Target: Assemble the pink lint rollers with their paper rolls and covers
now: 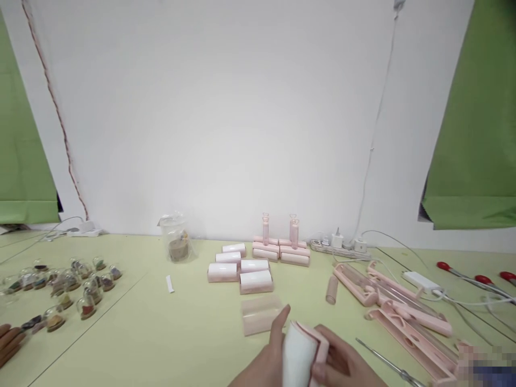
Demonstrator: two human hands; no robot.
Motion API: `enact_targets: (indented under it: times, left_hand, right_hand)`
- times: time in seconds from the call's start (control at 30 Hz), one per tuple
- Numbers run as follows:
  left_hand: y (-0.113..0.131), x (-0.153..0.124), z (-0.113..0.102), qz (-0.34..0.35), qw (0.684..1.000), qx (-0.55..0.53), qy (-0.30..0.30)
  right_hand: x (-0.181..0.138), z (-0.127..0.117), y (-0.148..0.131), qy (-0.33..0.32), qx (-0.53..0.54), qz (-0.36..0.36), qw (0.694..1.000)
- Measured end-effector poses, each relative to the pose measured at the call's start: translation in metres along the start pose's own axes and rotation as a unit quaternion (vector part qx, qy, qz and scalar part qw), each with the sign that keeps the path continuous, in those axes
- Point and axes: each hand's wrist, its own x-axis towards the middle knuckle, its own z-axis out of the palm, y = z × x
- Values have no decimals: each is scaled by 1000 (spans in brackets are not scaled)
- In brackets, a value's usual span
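Observation:
A white lint roller roll with a pink case (299,352) stands tilted between my hands at the bottom of the view. My left hand (264,355) presses against its white side, thumb pointing up. My right hand (346,360) has its fingers closed on the pink edge from the other side. Just beyond my left hand lies a translucent pink curved cover (262,314). Several white rolls (256,280) in pink casings lie farther back. Behind these are assembled pink lint rollers (295,255), some with upright handles. The lower ends of both hands run out of the frame.
Pink handle parts (403,317), a metal screwdriver-like tool (389,361) and a small pink tube (331,290) lie right. Red-handled tools (482,279) and a power strip (341,250) are beyond. Glass domes (86,307), another person's hand (10,343) and a bagged cup (177,244) are left.

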Motion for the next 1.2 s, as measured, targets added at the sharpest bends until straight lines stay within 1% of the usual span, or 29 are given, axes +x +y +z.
enact_targets:
  times: [0.07,0.13,0.17,0.23,0.3,0.33,0.4,0.47,0.53,0.6,0.63,0.7,0.8,0.9,1.0,1.07,1.1,1.17,1.2]
  left_hand:
    - [4,-2,-13,52,996,65,45]
    - [3,-7,-33,82,978,151,117]
    - [0,-10,-42,86,969,181,143]
    - [-11,-14,-55,64,964,188,178]
    - [-24,-15,-53,39,968,151,195]
    - [-29,-15,-47,34,973,126,192]
    - [-36,-13,-30,39,984,72,160]
    - [-40,-10,-14,46,992,16,117]
    - [-44,-7,-6,50,993,-39,96]
    - [-50,-4,-5,57,991,-87,80]
    - [-53,-3,-6,63,990,-107,70]
    - [-57,-2,-9,72,987,-130,53]
    - [-59,-2,-11,70,987,-136,47]
    - [-56,-4,-11,65,988,-134,35]
    - [-53,-6,-10,73,989,-123,32]
    - [-52,-8,-10,65,991,-117,32]
    - [-52,-8,-10,56,991,-114,32]
    - [-52,-8,-11,39,993,-107,30]
    - [-52,-8,-11,34,994,-103,28]
  right_hand:
    - [5,-6,-5,49,14,-18,999]
    - [8,-18,-15,86,4,-32,996]
    - [9,-25,-20,102,-4,-38,994]
    - [8,-38,-30,132,-31,-54,989]
    - [6,-45,-36,155,-68,-79,982]
    - [6,-46,-38,157,-93,-91,979]
    - [6,-43,-40,147,-150,-109,972]
    - [9,-35,-40,105,-206,-114,966]
    - [13,-25,-39,43,-268,-122,955]
    - [18,-18,-38,-14,-337,-150,929]
    - [20,-16,-37,-30,-368,-166,914]
    - [25,-13,-37,-41,-405,-189,894]
    - [28,-12,-34,-51,-424,-191,884]
    - [27,-4,-24,-85,-449,-176,872]
    - [21,3,-14,-87,-465,-159,867]
    - [20,-2,-12,-68,-468,-159,867]
    - [22,-10,-13,-48,-476,-161,863]
    - [32,-36,-15,2,-510,-155,846]
    - [40,-52,-15,24,-544,-145,826]
